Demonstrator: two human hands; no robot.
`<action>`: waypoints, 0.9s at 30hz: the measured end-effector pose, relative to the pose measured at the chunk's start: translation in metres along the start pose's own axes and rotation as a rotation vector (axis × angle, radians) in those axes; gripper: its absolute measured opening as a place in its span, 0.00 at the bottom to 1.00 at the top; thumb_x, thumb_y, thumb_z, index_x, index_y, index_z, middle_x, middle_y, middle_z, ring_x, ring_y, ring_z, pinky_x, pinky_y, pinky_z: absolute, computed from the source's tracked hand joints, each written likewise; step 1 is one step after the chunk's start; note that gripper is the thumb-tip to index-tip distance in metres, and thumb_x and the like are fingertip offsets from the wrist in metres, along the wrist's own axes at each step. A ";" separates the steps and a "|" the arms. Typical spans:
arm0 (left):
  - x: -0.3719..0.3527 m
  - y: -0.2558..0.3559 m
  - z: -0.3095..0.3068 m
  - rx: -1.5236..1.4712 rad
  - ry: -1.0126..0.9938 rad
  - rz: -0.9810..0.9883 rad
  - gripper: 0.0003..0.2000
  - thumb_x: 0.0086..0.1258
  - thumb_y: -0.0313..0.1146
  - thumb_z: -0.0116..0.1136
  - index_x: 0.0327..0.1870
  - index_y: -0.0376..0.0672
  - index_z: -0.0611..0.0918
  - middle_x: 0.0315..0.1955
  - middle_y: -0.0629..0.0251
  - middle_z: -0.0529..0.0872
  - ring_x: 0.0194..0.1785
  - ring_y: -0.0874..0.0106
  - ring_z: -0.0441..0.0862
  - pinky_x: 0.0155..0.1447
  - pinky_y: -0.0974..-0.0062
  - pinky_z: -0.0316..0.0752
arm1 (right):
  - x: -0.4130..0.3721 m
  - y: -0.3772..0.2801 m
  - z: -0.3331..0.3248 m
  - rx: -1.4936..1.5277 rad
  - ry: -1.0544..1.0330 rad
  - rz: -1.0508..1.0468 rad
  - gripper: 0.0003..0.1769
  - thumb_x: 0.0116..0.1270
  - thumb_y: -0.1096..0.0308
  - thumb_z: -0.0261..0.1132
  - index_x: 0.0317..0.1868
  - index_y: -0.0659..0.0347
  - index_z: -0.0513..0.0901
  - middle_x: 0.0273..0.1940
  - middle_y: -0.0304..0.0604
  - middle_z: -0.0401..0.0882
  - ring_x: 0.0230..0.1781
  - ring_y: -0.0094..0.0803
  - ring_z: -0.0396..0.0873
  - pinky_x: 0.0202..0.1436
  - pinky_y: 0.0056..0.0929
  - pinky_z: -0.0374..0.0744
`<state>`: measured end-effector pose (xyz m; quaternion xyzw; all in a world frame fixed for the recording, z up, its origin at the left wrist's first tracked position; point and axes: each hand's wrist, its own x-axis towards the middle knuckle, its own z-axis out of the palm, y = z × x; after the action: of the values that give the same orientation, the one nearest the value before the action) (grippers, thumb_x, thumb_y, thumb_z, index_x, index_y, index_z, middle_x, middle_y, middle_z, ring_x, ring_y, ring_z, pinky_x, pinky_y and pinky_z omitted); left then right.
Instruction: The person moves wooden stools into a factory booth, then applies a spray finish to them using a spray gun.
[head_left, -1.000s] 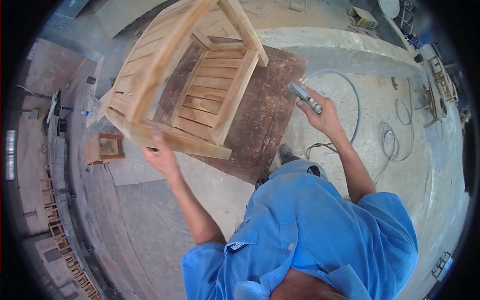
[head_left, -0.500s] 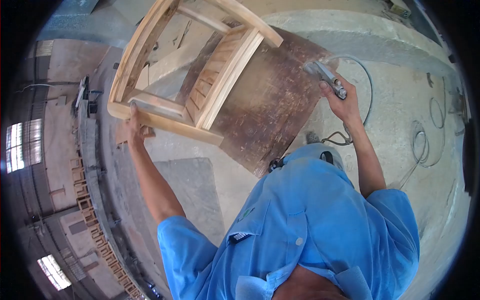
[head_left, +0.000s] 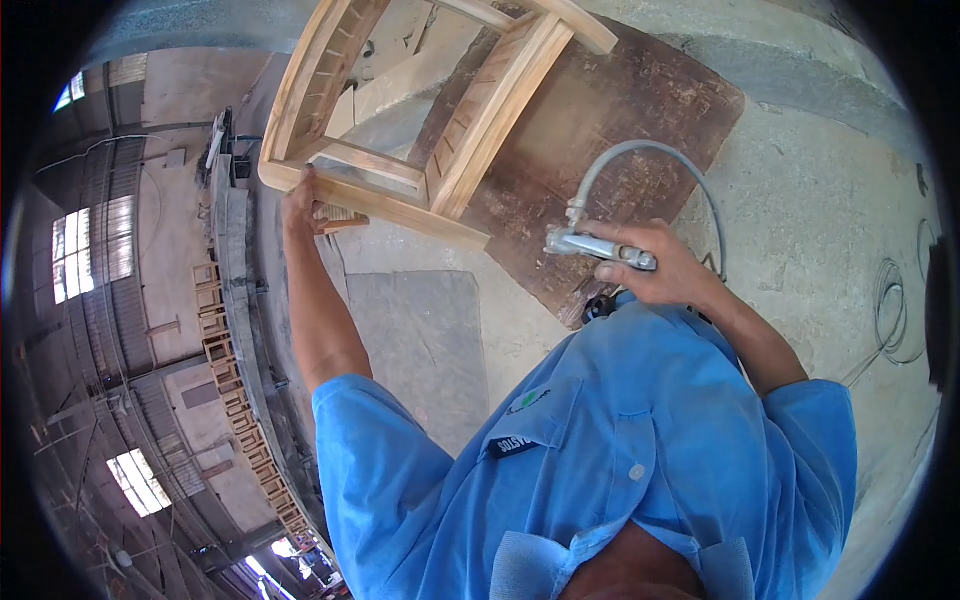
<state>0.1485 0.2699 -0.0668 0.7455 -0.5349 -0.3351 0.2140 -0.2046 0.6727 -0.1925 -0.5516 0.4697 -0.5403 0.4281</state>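
A slatted wooden frame [head_left: 375, 198] fills the upper left of the view, tilted over a worn brown board [head_left: 640, 120]. My left hand [head_left: 302, 203] grips the lower left corner of the frame, with the thumb on its near rail. In my right hand [head_left: 655, 262] is a metal air tool [head_left: 603, 249], its head pointing left towards the frame but apart from it. A grey hose [head_left: 655, 147] curves up from the tool and round to the right of my right hand.
A long row of small wooden frames [head_left: 240, 410] runs along the left. Coiled cable [head_left: 888, 300] lies on the floor at the right. A grey flat sheet [head_left: 415, 340] lies below the frame. A raised ledge [head_left: 780, 65] crosses the upper right.
My right hand has come left and down with the tool, which now points left. The hose has looped over above it. The view has shifted, and the wooden frame appears farther right and higher.
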 end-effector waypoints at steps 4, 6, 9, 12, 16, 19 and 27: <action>0.010 -0.013 -0.007 0.035 0.020 0.070 0.40 0.61 0.61 0.61 0.68 0.41 0.68 0.63 0.51 0.71 0.65 0.49 0.68 0.61 0.37 0.61 | 0.012 0.002 -0.019 -0.086 0.103 0.005 0.24 0.61 0.65 0.69 0.59 0.58 0.79 0.36 0.50 0.86 0.31 0.30 0.84 0.38 0.30 0.79; 0.010 -0.018 -0.008 0.025 0.053 0.131 0.40 0.58 0.60 0.64 0.65 0.40 0.71 0.58 0.50 0.76 0.56 0.50 0.75 0.57 0.42 0.69 | 0.013 0.010 -0.037 -0.106 0.278 -0.043 0.24 0.61 0.66 0.69 0.59 0.59 0.79 0.39 0.48 0.87 0.31 0.28 0.83 0.38 0.30 0.79; -0.003 -0.015 -0.001 0.044 0.176 0.201 0.38 0.57 0.60 0.65 0.59 0.35 0.76 0.48 0.53 0.82 0.48 0.56 0.79 0.52 0.55 0.74 | 0.015 0.020 -0.086 -0.203 0.465 0.036 0.23 0.65 0.63 0.67 0.59 0.58 0.79 0.40 0.42 0.86 0.33 0.23 0.79 0.41 0.27 0.78; 0.001 -0.018 0.000 0.017 0.146 0.184 0.39 0.59 0.61 0.62 0.62 0.34 0.74 0.53 0.50 0.79 0.58 0.56 0.76 0.55 0.52 0.71 | 0.017 0.010 -0.113 -0.216 0.597 0.170 0.23 0.67 0.61 0.66 0.60 0.59 0.79 0.38 0.39 0.85 0.34 0.21 0.77 0.43 0.25 0.77; 0.023 -0.035 0.000 -0.032 0.197 0.406 0.35 0.60 0.56 0.64 0.54 0.29 0.79 0.43 0.52 0.85 0.48 0.64 0.82 0.49 0.68 0.75 | 0.044 -0.001 -0.114 -0.348 0.587 0.050 0.23 0.67 0.61 0.66 0.60 0.57 0.78 0.36 0.36 0.84 0.33 0.20 0.76 0.41 0.25 0.76; 0.021 -0.038 0.006 0.007 0.272 0.481 0.29 0.62 0.48 0.64 0.51 0.27 0.80 0.44 0.49 0.85 0.50 0.63 0.83 0.53 0.70 0.74 | 0.091 -0.020 -0.100 -0.489 0.481 -0.181 0.23 0.66 0.58 0.67 0.60 0.53 0.79 0.36 0.39 0.85 0.32 0.26 0.79 0.41 0.27 0.77; -0.028 -0.018 0.021 0.003 0.354 0.395 0.30 0.61 0.50 0.65 0.49 0.26 0.80 0.42 0.46 0.85 0.48 0.59 0.83 0.52 0.67 0.75 | 0.202 -0.024 -0.080 -0.708 0.358 0.067 0.25 0.62 0.48 0.67 0.57 0.48 0.82 0.37 0.49 0.86 0.38 0.46 0.84 0.44 0.38 0.80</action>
<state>0.1390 0.3033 -0.0861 0.6740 -0.6248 -0.1502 0.3644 -0.2884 0.4817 -0.1261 -0.5464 0.7119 -0.4184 0.1402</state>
